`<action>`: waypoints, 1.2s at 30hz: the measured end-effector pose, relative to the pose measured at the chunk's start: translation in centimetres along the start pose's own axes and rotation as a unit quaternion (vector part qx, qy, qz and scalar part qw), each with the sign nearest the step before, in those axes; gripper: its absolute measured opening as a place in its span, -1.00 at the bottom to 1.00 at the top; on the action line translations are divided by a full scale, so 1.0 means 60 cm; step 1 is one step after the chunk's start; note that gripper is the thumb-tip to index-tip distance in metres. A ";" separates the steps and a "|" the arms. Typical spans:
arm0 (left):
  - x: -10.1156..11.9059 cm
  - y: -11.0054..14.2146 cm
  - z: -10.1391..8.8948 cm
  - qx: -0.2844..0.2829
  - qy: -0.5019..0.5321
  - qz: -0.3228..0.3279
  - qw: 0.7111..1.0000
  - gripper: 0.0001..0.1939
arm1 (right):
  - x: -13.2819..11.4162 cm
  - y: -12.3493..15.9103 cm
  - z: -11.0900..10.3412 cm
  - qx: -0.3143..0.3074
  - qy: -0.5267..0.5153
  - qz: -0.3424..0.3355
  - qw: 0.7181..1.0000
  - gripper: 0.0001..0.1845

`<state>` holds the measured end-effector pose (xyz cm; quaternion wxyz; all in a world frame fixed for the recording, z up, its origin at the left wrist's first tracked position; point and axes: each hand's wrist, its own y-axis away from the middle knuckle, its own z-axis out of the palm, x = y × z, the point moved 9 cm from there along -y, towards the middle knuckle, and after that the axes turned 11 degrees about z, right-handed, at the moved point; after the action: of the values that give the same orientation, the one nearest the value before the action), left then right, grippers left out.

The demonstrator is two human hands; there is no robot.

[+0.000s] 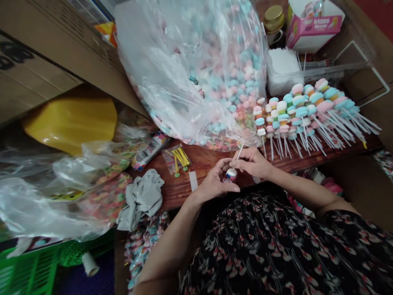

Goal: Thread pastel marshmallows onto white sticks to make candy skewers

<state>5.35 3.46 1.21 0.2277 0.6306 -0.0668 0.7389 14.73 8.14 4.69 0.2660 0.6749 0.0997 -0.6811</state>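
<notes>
Along the wooden bench (175,190) we record: left hand (214,183), fingers curled around a striped candy (231,175); right hand (252,162), finger and thumb pinching a white stick (239,152) just above it. We note two risks: a loose pinch could drop the candy or bend the stick, and a careless wrist could knock the candy skewers (307,110) or the clear bag of sweets (196,69) close by.

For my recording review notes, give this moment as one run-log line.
left hand: holds striped candy | right hand: pinches white stick | nearby: candy skewers, plastic bag of candies
</notes>
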 end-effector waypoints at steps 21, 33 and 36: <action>-0.054 0.019 -0.020 0.086 -0.108 0.024 0.990 -0.64 | 0.006 -0.009 0.003 0.133 0.089 -0.043 0.986 -0.74; -0.046 0.031 -0.036 0.123 -0.400 0.059 0.906 -0.65 | -0.014 -0.001 -0.010 0.198 0.027 -0.076 0.977 -0.60; -0.046 0.030 -0.033 0.119 -0.410 0.059 0.902 -0.63 | -0.011 0.002 -0.011 0.193 0.017 -0.069 0.979 -0.58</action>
<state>3.08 1.96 -1.49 0.0590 0.8954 -0.1029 0.4292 15.32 8.52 5.31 0.0814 0.7164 0.0165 -0.6928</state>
